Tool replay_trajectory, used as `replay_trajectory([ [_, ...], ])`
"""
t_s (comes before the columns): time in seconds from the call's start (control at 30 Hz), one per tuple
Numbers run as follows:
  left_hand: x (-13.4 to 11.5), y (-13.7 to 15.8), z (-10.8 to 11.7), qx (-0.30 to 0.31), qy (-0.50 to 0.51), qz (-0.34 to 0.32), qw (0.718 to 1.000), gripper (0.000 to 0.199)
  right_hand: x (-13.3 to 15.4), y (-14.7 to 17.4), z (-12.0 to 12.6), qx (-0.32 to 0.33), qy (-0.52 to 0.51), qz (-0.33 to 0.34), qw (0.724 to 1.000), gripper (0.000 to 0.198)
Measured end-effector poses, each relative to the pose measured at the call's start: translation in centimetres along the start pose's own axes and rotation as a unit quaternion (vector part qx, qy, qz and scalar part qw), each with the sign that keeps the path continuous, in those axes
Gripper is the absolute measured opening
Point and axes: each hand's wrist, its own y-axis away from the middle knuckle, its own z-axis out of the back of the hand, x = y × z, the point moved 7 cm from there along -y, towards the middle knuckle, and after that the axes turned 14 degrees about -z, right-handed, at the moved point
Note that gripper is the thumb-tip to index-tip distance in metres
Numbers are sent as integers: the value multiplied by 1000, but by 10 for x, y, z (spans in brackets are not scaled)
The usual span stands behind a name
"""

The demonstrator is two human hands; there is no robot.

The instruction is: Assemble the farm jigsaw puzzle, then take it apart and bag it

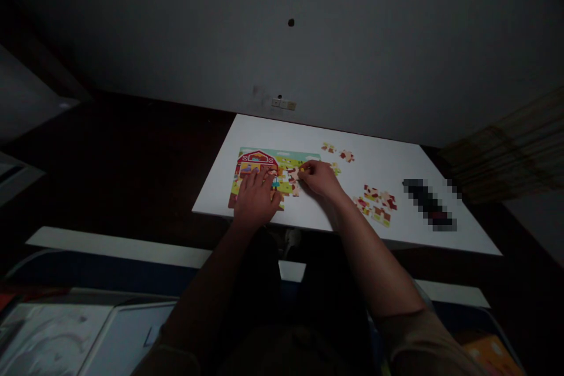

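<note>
The likeliest trouble, as a judgement, is a sideways shove: the puzzle [291, 161] lies toward the left end of the desk [308, 217], its lower side close to the near edge, and a drag of either hand could open its seams or push its lower pieces toward that edge. A second risk comes from the right forearm [370, 252], which crosses the near edge just beside a loose group of pieces [381, 215]; an elbow swung outward might brush those off the desk. Pressing at the puzzle's unfinished right side before the outlines line up could also bend a tab or lift its neighbour, and the dim light makes such a misfit easy to overlook. As for the grip, the left hand [256, 197] lies spread and palm down over the puzzle's lower middle, touching it without grasping anything. The right hand [319, 177] is narrow, thumb and fingertips drawn together at the puzzle's right side by a small yellow patch; whether they pinch a piece or merely press one cannot be told. Beyond that hand, toward the far edge, lie two more pieces [347, 155], and another piece [336, 168] shows just beside its knuckles, easily nudged by the wrist.
</note>
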Motion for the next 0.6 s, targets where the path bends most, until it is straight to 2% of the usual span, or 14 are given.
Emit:
replay_trajectory([
  [0.17,1,0,0,7,10,5,1000,47,-6,-4,-12,34,-68,-46,996,25],
  [0.4,0,0,0,15,13,-1,1000,49,15,4,-7,-42,52,26,997,24],
  [0.6,1,0,1,16,14,12,1000,48,25,10,-9,-25,123,76,989,26],
])
